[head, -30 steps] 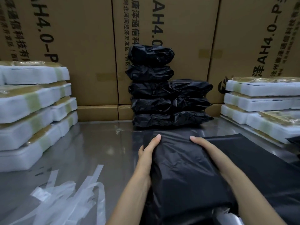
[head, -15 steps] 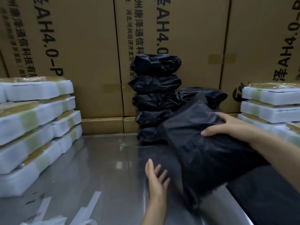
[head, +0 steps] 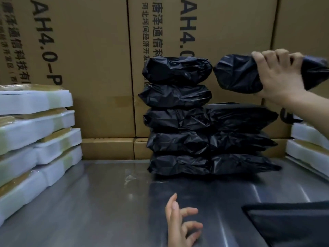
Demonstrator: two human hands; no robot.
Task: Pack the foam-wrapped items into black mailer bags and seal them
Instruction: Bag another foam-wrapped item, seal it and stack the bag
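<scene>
Stacking is the step in hand: a packed bag (head: 238, 73) is gripped by the right hand (head: 277, 75), fingers curled over it, above the shorter pile (head: 240, 132). It must be lowered squarely there. The left hand (head: 181, 223) hangs loose, holding nothing.

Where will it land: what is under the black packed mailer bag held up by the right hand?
Under the black packed mailer bag: a shorter stack of three black bags. Contents are covered.
</scene>
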